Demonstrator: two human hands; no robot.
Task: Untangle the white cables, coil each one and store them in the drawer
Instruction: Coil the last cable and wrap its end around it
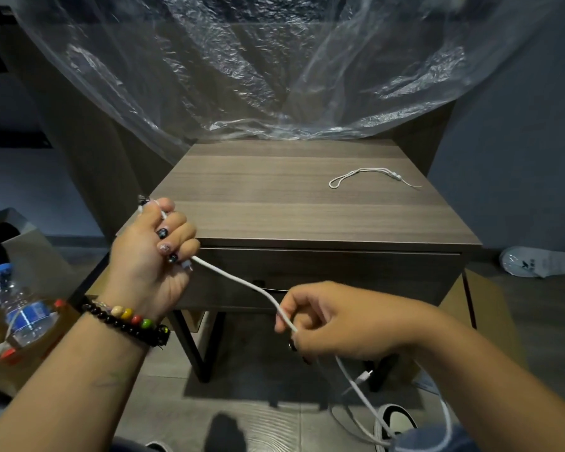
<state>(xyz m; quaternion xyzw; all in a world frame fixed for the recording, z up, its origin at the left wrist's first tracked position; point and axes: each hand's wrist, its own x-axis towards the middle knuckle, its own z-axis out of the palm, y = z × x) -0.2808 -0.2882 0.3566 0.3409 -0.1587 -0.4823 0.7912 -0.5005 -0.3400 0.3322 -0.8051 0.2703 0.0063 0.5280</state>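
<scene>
A thick white cable (242,282) stretches between my two hands in front of the nightstand. My left hand (154,252) grips one end, fingers curled round it, at the table's front left corner. My right hand (333,321) pinches the cable lower down, before the drawer (356,272), which is closed. Below my right hand the rest of the cable hangs in loose loops (415,419) toward the floor, with a plug end dangling. A thin white cord (369,176) with a small bead lies on the wooden tabletop (274,203) at the right.
Clear plastic sheeting (258,66) hangs behind the table. A water bottle (20,314) lies on a brown box at the left. A white slipper (535,261) lies on the floor at the right, and a cardboard box (490,308) stands beside the table.
</scene>
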